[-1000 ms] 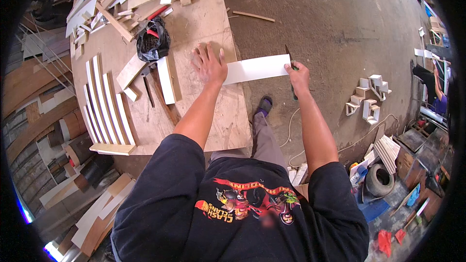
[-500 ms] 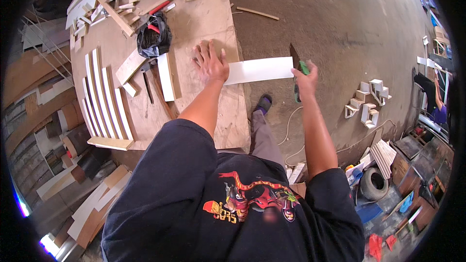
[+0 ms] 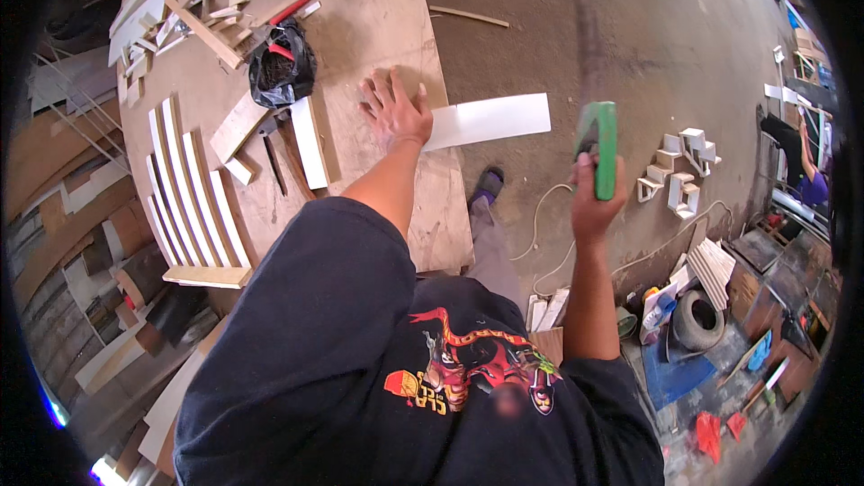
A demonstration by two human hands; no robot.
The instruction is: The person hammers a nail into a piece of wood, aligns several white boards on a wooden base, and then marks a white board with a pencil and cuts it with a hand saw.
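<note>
A white board point(image 3: 495, 120) juts out past the right edge of the wooden worktable point(image 3: 360, 207). My left hand point(image 3: 396, 114) lies flat with fingers spread at the board's inner end, which it partly covers. To the right of the board's free end, my right hand point(image 3: 598, 207) grips a handsaw point(image 3: 606, 148) by its green handle. The saw is held apart from the board, and its dark blade points away from me, smeared by motion.
On the table stand a black plastic bag point(image 3: 283, 67), several white-faced strips point(image 3: 193, 189) and a pile of wood offcuts point(image 3: 216, 0). Small white box frames point(image 3: 681, 198) and a pale cable point(image 3: 537, 225) lie on the floor. Far right, another person point(image 3: 810, 180) is partly visible.
My right hand has lifted the saw off the board's free end and moved it to the right. My left hand stays flat by the board.
</note>
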